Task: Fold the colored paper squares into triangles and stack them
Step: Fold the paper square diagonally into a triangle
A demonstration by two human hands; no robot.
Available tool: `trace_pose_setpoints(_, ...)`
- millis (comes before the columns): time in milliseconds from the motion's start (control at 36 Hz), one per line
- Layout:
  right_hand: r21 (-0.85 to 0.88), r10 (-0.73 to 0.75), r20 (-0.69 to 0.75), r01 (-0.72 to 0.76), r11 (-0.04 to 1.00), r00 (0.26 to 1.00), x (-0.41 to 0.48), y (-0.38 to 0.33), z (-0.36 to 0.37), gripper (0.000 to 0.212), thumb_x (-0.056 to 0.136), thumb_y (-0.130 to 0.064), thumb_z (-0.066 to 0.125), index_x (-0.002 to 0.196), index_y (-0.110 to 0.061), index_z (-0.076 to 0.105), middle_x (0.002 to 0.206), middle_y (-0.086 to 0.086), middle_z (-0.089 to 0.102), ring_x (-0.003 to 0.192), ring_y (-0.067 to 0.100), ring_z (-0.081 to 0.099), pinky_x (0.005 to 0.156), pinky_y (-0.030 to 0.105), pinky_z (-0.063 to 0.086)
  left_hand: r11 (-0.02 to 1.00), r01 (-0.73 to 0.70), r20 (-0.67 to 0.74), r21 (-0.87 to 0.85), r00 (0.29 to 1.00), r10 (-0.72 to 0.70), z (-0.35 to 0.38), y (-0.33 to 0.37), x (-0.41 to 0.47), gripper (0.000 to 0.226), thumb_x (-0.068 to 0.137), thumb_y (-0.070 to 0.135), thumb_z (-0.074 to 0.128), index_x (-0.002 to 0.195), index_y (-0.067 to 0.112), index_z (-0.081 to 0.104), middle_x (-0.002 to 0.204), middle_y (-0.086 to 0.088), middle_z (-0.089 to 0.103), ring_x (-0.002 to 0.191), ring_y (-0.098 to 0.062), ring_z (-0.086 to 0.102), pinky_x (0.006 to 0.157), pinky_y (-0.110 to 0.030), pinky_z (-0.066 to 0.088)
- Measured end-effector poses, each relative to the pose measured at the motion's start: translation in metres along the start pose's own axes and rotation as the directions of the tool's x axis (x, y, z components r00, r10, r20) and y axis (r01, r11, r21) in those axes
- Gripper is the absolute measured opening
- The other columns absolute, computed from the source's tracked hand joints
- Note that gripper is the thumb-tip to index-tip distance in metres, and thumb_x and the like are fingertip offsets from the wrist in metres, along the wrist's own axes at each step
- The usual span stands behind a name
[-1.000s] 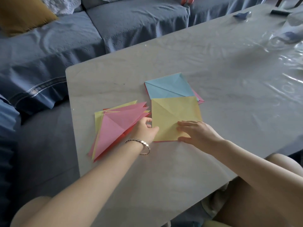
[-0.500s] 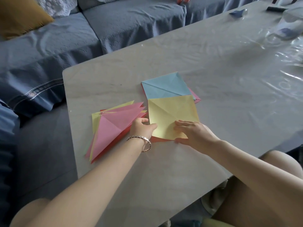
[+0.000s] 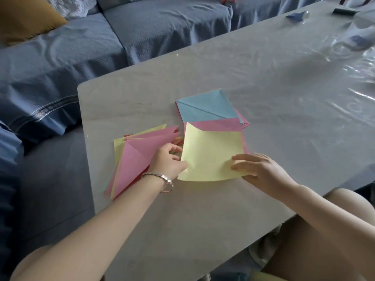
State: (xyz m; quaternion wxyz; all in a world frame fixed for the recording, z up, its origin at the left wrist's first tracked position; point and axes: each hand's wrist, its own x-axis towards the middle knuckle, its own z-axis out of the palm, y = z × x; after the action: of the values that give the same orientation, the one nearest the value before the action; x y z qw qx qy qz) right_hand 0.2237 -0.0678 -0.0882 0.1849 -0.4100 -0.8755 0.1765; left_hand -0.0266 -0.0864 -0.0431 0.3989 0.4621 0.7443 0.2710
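Note:
A yellow paper square lies near the table's front, its near edge lifted and bowed. My left hand pinches its left edge between thumb and fingers. My right hand holds its lower right corner, fingers on top. Under it shows a pink square, and behind that a creased light-blue square on more sheets. To the left lies a fanned stack of folded triangles, pink on top, with yellow and red below.
The grey table has its left edge just beyond the triangle stack. A blue sofa runs behind and to the left. Clear plastic wrap and small dark objects sit at the far right. My bare knees are at the bottom.
The yellow square has been lifted and drawn toward me, uncovering the pink sheet beneath. My left hand moved from beside the paper to pinch its left edge.

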Motion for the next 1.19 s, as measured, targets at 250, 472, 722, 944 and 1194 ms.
trace_pose_setpoints(250, 0.120, -0.171, 0.217, 0.147, 0.982, 0.961, -0.007, -0.011, 0.005, 0.017, 0.082, -0.032, 0.061, 0.086, -0.022, 0.074, 0.100, -0.009, 0.070, 0.107, 0.009, 0.054, 0.091, 0.016, 0.040, 0.998, 0.062, 0.095, -0.011, 0.994, -0.061, 0.004, -0.002, 0.017, 0.060, 0.070, 0.019, 0.078, 0.121, 0.013, 0.047, 0.102, -0.004, 0.056, 0.093, -0.018, 0.058, 0.083, -0.028, 0.046)
trace_pose_setpoints(472, 0.349, -0.028, 0.130, -0.019, 0.937, 0.991, 0.001, -0.037, -0.003, 0.043, 0.093, -0.044, 0.042, 0.100, -0.012, 0.070, 0.106, -0.007, 0.066, 0.108, 0.000, 0.052, 0.089, 0.003, 0.034, 0.979, -0.180, 0.002, 0.094, 0.984, 0.180, 0.016, 0.011, 0.013, 0.018, 0.082, 0.014, 0.065, 0.065, 0.014, 0.060, 0.053, 0.005, 0.043, 0.052, -0.011, 0.039, 0.047, -0.015, 0.031)
trace_pose_setpoints(722, 0.723, 0.393, -0.088, -0.213, 0.657, 0.915, 0.022, -0.052, -0.032, 0.003, 0.065, -0.029, 0.070, 0.062, -0.030, 0.068, 0.105, -0.018, 0.063, 0.094, -0.005, 0.060, 0.086, 0.010, 0.044, 0.947, -0.312, 0.202, -0.078, 0.925, 0.321, 0.011, 0.018, -0.019, 0.019, 0.089, 0.016, 0.058, 0.072, 0.021, 0.064, 0.064, 0.001, 0.052, 0.058, -0.012, 0.040, 0.056, -0.024, 0.034)
trace_pose_setpoints(944, 0.774, 0.560, -0.090, -0.296, 0.560, 0.824, 0.021, -0.067, -0.026, 0.013, 0.070, -0.013, 0.076, 0.064, -0.021, 0.068, 0.055, -0.015, 0.064, 0.056, 0.001, 0.057, 0.059, 0.014, 0.046, 0.933, -0.356, 0.146, -0.046, 0.922, 0.359, 0.000, 0.023, -0.039, 0.034, 0.093, 0.037, 0.045, 0.089, 0.010, 0.066, 0.068, 0.005, 0.052, 0.064, -0.008, 0.044, 0.063, -0.022, 0.037)
trace_pose_setpoints(1194, 0.804, 0.592, -0.152, -0.250, 0.540, 0.792, 0.021, -0.096, -0.029, 0.019, 0.067, -0.013, 0.078, 0.063, -0.028, 0.067, 0.059, -0.017, 0.065, 0.058, -0.001, 0.055, 0.058, 0.010, 0.044, 0.851, -0.524, -0.222, -0.014, 0.832, 0.509, 0.005, 0.034, -0.063, 0.020, 0.075, 0.010, 0.073, 0.093, 0.019, 0.070, 0.067, 0.020, 0.058, 0.064, 0.009, 0.054, 0.061, -0.001, 0.037)
